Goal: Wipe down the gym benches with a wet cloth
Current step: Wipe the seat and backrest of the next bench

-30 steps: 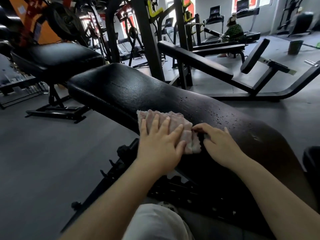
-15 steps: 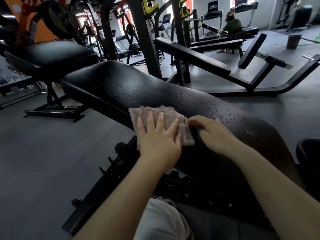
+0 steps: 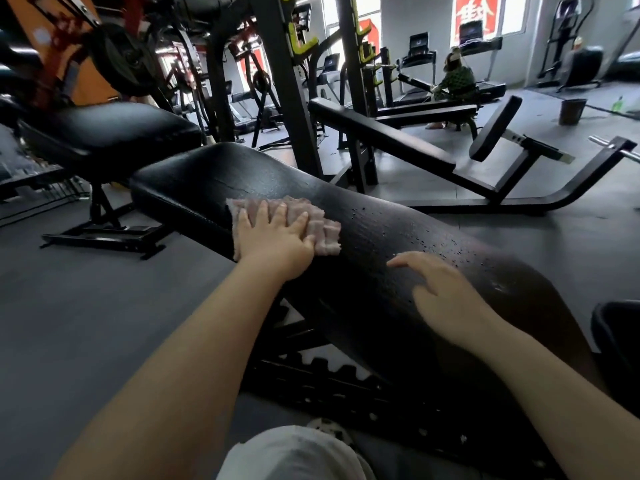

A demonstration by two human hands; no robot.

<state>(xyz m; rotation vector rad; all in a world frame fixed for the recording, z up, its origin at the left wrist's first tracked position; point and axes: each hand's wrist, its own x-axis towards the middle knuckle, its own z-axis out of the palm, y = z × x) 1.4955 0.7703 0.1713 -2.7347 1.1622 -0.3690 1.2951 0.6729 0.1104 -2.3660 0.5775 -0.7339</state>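
Gym bench (image 3: 398,244) with a long black padded top runs across the view, its surface beaded with water droplets along the far edge. A pinkish wet cloth (image 3: 311,221) lies flat on the pad toward its far end, draped a little over the near edge. The left hand (image 3: 277,240) presses on it with fingers straight and spread, likely to keep the whole cloth in contact while wiping. The right hand (image 3: 440,289), fingers relaxed and holding nothing, is at the pad beside it, probably for balance.
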